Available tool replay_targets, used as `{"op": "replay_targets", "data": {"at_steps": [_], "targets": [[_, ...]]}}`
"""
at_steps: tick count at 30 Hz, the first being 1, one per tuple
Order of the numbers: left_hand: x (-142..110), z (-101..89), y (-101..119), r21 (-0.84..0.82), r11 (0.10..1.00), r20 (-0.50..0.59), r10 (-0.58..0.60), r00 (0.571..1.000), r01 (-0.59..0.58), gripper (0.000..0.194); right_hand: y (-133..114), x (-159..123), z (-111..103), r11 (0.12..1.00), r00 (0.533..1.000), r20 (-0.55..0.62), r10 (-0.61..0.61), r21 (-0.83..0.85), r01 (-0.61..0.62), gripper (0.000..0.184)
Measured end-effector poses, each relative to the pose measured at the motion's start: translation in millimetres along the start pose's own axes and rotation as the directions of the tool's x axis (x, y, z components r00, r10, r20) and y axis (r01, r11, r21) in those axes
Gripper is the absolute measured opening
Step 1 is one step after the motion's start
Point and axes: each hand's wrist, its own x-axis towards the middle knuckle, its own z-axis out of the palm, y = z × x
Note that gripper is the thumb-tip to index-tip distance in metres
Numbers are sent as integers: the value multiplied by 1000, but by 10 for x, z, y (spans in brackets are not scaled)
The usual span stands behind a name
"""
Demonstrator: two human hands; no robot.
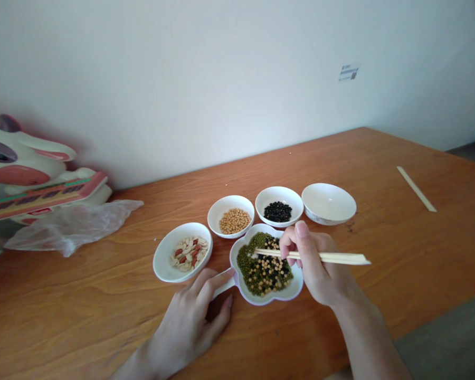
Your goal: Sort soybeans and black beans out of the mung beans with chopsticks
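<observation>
My right hand (pixel 314 258) grips a pair of wooden chopsticks (pixel 342 257), their tips down among the beans in a white flower-shaped dish (pixel 257 301) with a handle. Mixed in that dish are green mung beans (pixel 251 274), black beans and yellow soybeans. At the dish's lower left, my left hand (pixel 193 311) holds its handle (pixel 224 287), index finger along the top and thumb below. Behind the dish stand a bowl of soybeans (pixel 235 221) and a bowl of black beans (pixel 277 212). Near my left hand is a bowl of white seeds and reddish-brown nuts (pixel 189 253).
An empty white bowl (pixel 329 203) stands at the right end of the row. Farther right lies a pale wooden strip (pixel 415 188), perhaps a chopstick sleeve. A clear plastic bag (pixel 75 227) and a cow-shaped toy keyboard (pixel 43 174) sit at left by the wall.
</observation>
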Motion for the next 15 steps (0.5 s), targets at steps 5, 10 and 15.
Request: {"op": "replay_targets", "data": {"at_steps": [5, 10, 15], "targets": [[-14, 0, -2, 1, 1000, -1, 5, 1000, -5, 52, -2, -8, -13, 999, 999, -9, -37, -1, 37, 68], [-9, 3, 0, 4, 1000, 3, 2, 1000, -2, 53, -11, -29, -70, 997, 997, 23, -67, -27, 68, 70], [3, 0, 1, 4, 1000, -2, 2, 1000, -2, 53, -30, -27, -88, 996, 998, 33, -54, -74, 57, 67]]}}
